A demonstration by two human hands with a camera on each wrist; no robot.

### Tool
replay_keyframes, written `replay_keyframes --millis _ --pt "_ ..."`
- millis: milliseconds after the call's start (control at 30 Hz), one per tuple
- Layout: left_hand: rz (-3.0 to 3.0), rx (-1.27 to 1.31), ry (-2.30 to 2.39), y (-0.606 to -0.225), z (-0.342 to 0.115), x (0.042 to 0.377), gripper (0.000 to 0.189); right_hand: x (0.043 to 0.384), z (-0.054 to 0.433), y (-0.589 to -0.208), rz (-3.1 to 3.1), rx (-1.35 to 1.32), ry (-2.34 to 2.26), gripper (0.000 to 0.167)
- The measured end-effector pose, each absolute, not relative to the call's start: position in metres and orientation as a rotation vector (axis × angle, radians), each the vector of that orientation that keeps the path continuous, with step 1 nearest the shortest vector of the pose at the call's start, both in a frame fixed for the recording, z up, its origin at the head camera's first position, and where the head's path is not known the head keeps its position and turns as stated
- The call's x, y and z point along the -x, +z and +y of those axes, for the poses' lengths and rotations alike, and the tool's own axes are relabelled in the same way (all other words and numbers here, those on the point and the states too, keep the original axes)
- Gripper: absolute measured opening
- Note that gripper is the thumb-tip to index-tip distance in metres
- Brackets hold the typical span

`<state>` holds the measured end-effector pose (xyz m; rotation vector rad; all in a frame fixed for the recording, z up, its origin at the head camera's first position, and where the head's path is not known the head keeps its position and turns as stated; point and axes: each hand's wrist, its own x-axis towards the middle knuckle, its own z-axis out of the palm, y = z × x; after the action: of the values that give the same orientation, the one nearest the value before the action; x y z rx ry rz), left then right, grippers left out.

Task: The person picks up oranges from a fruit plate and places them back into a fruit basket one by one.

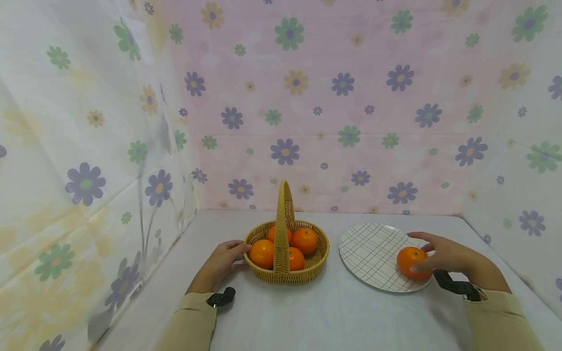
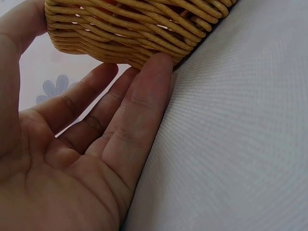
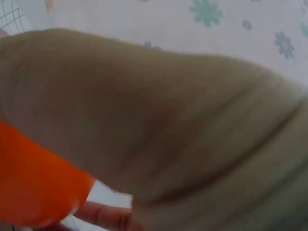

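Note:
A wicker basket [image 1: 287,278] with a tall arched handle stands on the table, several oranges [image 1: 262,254] inside it. My left hand [image 1: 226,256] rests against the basket's left side. In the left wrist view, its extended fingers [image 2: 139,103] touch the woven wall [image 2: 130,33] low down, and the thumb is near the top. To the right, my right hand [image 1: 450,254] holds an orange [image 1: 411,262] over the right part of a round plate [image 1: 369,248]. The thumb lies on the near side, and one finger extends past the top. The right wrist view shows the orange [image 3: 38,183] largely covered by the blurred hand.
A white cloth covers the table [image 1: 316,317]. The plate is white with a thin line grid and stands right of the basket. Flowered fabric [image 1: 316,122] encloses the back and both sides. A black wrist strap [image 1: 221,297] shows at each sleeve.

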<state>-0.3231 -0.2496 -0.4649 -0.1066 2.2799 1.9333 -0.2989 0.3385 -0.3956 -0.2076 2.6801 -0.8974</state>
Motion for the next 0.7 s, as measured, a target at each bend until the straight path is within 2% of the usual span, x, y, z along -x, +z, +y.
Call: replay_keyframes --millis 267,700 --pt "2.278 0.099 1.936 -0.465 -0.250 0.323 0.050 0.300 0.346 -0.408 2.568 0.222 -1.068 0.093" --pt "2.293 0.111 1.918 -0.464 -0.249 0.323 0.054 0.304 0.330 -0.408 2.718 0.123 -0.955 0.074"
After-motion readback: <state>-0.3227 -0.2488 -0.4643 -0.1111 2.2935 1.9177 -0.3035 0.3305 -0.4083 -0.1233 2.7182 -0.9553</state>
